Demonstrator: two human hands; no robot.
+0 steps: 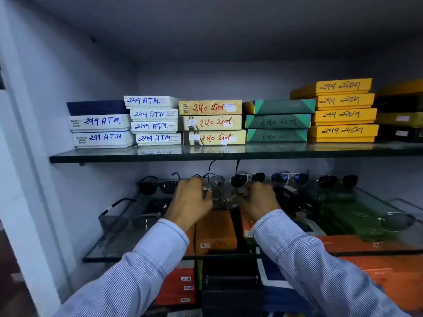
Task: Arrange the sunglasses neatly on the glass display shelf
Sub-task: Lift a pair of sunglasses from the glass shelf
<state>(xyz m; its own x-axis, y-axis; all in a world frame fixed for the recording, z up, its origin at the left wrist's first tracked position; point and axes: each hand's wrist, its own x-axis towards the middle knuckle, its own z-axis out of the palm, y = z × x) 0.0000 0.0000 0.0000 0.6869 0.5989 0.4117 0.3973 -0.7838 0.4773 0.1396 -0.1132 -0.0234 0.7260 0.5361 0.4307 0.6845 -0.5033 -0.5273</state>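
Several pairs of sunglasses stand in a row at the back of the lower glass shelf [107, 250]. A black pair [158, 186] is at the left. A clear-lensed pair [216, 181] sits in the middle with its temples raised. A round dark pair [247, 179], a blue-tinted pair [289, 178] and another dark pair [337, 180] follow to the right. My left hand [191, 199] and my right hand [257, 200] both reach to the middle. Their fingers are closed around the clear-lensed pair. A dark pair [286, 195] lies just right of my right hand.
A grey pair [119, 219] lies at the shelf's front left and a thin-rimmed pair [398, 219] at the front right. The upper glass shelf [68, 157] holds stacks of labelled boxes [210, 121]. Orange boxes [216, 233] show under the lower shelf.
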